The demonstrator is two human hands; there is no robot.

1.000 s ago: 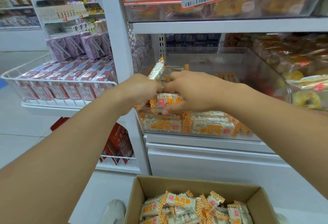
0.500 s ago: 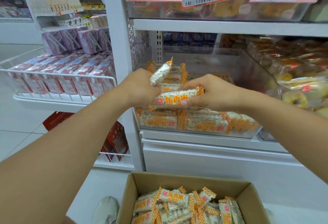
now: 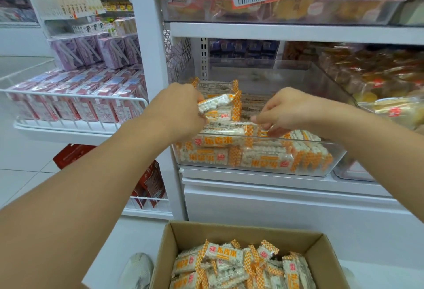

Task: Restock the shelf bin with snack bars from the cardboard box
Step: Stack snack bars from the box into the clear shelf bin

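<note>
Behind left hand (image 3: 176, 110), bar's (image 3: 215, 103) near end.

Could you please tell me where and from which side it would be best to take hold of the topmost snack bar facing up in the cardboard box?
Probably across its long sides at mid-length, coming straight down from above. The white-and-orange wrapped snack bar lies flat on top of the pile, label up, in the open brown cardboard box, so its top is free, while neighbouring bars crowd its crimped orange ends.
</note>
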